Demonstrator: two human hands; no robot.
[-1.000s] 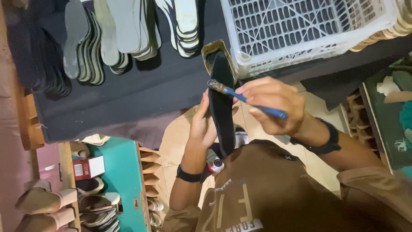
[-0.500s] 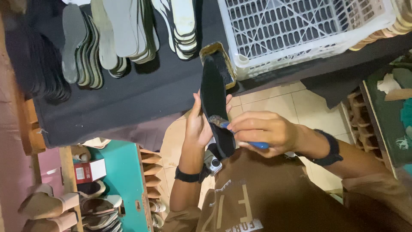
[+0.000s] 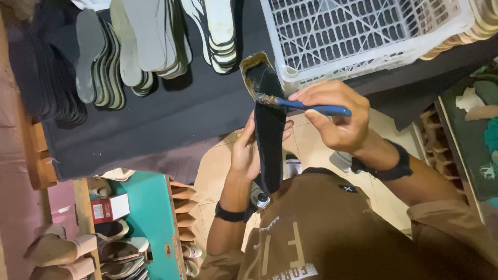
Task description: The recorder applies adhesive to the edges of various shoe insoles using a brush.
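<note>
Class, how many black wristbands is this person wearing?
2. One black wristband is at the left hand, which holds the long black shoe sole; the other wristband is at the right hand, which holds the blue-handled brush. None seems hidden.

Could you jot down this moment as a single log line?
left hand: holds long black shoe sole | right hand: holds blue-handled brush, bristles on sole's tip | white plastic crate behind

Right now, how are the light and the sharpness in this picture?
Head view: the picture appears upside down; the light is dim and warm; the dark cloth swallows detail; the white crate is brightest, near overexposed; the sole, brush and both hands are fairly sharp; the shirt is close and soft.
</note>
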